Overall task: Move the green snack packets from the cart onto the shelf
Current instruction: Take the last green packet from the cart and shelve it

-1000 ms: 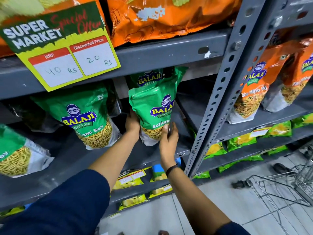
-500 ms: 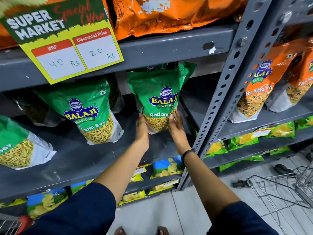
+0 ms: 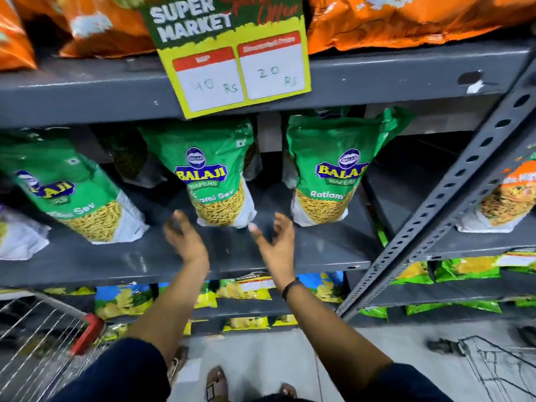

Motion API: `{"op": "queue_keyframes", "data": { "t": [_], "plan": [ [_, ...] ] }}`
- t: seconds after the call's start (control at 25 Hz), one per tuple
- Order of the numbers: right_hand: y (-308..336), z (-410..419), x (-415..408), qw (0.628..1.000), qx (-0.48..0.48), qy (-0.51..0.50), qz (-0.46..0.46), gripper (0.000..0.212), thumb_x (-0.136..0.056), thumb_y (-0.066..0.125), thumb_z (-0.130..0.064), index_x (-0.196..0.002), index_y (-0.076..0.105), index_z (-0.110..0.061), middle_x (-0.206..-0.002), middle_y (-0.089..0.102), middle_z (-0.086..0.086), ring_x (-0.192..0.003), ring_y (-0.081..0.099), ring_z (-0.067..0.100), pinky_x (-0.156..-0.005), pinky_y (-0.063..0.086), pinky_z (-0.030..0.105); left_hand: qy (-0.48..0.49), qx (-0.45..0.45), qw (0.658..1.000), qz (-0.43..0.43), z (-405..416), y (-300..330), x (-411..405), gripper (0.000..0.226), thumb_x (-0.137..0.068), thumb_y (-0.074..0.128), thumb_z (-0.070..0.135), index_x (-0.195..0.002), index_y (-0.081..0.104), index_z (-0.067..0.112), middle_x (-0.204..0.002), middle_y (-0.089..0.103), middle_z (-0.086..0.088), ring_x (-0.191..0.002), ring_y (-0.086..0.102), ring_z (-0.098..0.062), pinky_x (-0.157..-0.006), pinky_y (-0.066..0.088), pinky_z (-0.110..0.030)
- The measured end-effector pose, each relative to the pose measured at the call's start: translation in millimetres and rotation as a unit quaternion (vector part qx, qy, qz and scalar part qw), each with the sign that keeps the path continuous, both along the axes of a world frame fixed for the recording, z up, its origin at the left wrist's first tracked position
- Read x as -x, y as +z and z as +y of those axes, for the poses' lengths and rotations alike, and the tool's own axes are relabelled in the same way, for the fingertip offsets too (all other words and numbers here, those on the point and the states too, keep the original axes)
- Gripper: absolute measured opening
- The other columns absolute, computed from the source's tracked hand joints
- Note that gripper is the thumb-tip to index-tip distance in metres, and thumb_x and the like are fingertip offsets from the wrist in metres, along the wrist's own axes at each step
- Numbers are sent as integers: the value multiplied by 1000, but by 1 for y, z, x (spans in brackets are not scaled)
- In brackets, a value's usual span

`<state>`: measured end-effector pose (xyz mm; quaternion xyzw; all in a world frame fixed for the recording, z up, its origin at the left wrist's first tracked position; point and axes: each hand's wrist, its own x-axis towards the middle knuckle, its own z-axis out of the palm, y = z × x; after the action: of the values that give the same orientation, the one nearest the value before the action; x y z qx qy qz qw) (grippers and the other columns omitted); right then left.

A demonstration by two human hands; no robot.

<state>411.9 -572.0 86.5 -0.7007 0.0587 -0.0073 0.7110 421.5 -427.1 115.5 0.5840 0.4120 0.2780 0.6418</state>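
Observation:
Three green Balaji snack packets stand on the grey shelf (image 3: 304,256): one at the right (image 3: 327,169), one in the middle (image 3: 214,175), one at the left (image 3: 72,195). My left hand (image 3: 185,239) hovers open just below and left of the middle packet. My right hand (image 3: 274,236) is open too, its fingers spread, between the middle and right packets and touching neither. The wire cart (image 3: 37,338) with a red handle shows at the lower left; its contents are blurred.
A yellow and green price sign (image 3: 232,53) hangs from the shelf above, under orange packets (image 3: 406,21). A slanted perforated upright (image 3: 452,192) borders the bay on the right. Lower shelves hold yellow and blue packets (image 3: 246,288). A second cart (image 3: 493,367) stands on the floor at right.
Both hands have let go of the right green packet and drawn back and down from it. The view has swung left, bringing the cart into sight.

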Motion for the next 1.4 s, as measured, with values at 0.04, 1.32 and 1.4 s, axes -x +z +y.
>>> {"op": "queue_keyframes", "data": {
  "t": [0.04,1.32,1.4],
  "plan": [
    [4,6,-11,996,41,76,-7,73,-70,75,-32,-131,36,-22,-125,37,-4,-122,38,11,-105,34,30,-75,15,997,13,15,3,-6,59,-92,41,44,-137,31,7,-149,32,-13,-135,34,-24,-113,26,-32],
    [0,293,-2,970,140,198,-12,90,-62,75,-44,-135,31,-15,-140,41,11,-130,40,21,-108,36,36,-217,-118,967,62,270,0,62,45,-98,27,34,-136,34,11,-146,38,-6,-134,36,-21,-94,25,-20],
    [2,293,6,967,145,208,-19,90,-66,76,-34,-138,27,-13,-144,37,11,-133,36,19,-107,34,29,-218,-138,964,67,268,4,73,45,-99,26,30,-139,29,11,-147,35,-4,-135,31,-19,-94,18,-21]
  ]
}}
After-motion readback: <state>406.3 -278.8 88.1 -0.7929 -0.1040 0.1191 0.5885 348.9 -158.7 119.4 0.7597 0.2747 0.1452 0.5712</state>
